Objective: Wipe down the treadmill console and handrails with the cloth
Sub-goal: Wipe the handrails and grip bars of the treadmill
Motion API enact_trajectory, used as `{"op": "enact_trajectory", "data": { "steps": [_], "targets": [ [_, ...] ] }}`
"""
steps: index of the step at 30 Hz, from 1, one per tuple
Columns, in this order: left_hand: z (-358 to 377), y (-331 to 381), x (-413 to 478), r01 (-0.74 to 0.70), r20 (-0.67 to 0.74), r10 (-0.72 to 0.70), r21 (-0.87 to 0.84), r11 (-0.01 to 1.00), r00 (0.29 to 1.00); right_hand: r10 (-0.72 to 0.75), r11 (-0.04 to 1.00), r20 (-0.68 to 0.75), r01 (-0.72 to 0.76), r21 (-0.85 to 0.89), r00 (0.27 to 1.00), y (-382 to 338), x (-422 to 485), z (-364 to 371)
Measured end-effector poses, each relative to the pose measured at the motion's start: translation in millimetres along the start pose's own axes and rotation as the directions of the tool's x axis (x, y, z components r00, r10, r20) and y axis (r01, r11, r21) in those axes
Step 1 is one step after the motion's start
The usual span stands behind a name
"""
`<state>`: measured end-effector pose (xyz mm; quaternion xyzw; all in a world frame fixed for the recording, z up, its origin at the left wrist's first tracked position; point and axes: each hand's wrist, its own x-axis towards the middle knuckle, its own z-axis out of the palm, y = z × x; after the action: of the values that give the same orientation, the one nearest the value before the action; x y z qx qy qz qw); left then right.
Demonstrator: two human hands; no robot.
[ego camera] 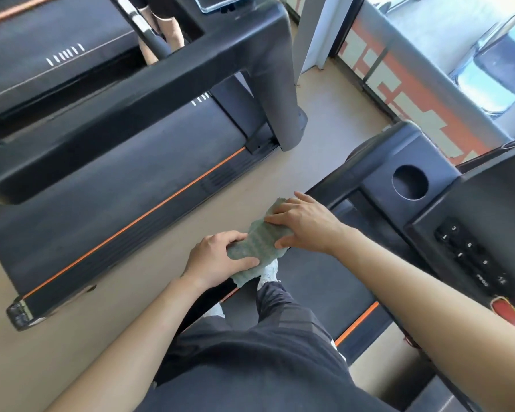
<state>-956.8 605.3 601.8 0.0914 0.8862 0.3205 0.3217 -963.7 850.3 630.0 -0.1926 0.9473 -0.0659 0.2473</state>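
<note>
Both hands on green cloth (257,243), left hand (217,258) fingers curled gripping it, right hand (302,223) fingers pinching its upper end

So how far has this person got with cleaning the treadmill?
Nothing visibly done: no wiped streak or shine shows a cleaned part. In hand: the left hand and right hand both hold the green cloth, apparently folding it or pressing it on the near end of the handrail. Left, as far as one can tell: the console with its cup holder and buttons.
</note>
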Motion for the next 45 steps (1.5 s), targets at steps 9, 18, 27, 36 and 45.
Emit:
{"op": "enact_trajectory", "data": {
  "steps": [9, 18, 27, 36, 45],
  "targets": [
    [-24.4, -66.3, -51.9, -0.021, -0.037, 0.023, 0.060, 0.998, 0.999, 0.052, 0.994, -0.168, -0.035, 0.103, 0.984, -93.5, -0.9, 37.6],
    [-38.4, -84.3, -75.2, -0.151, -0.179, 0.136, -0.072, 0.986, 0.974, 0.388, 0.888, -0.529, -0.151, 0.435, 0.755, -168.2, -24.3, 77.7],
    [2.9, -21.8, -84.5, -0.346, -0.200, 0.344, 0.028, 0.938, 0.917, 0.623, -0.355, 0.394, -0.204, 0.912, 0.676, -177.4, -82.7, 76.3],
    [55.1, -8.8, -111.4, -0.324, 0.102, 0.320, 0.027, 0.946, 0.942, 0.445, -0.770, 0.510, 0.025, 0.637, 0.736, -165.1, -101.4, 135.2],
    [26.7, -32.9, -70.4, -0.289, -0.245, 0.407, 0.404, 0.868, 0.880, 0.684, -0.680, 0.533, 0.172, 0.712, 0.498, -148.3, -42.9, 139.6]
  ]
}}
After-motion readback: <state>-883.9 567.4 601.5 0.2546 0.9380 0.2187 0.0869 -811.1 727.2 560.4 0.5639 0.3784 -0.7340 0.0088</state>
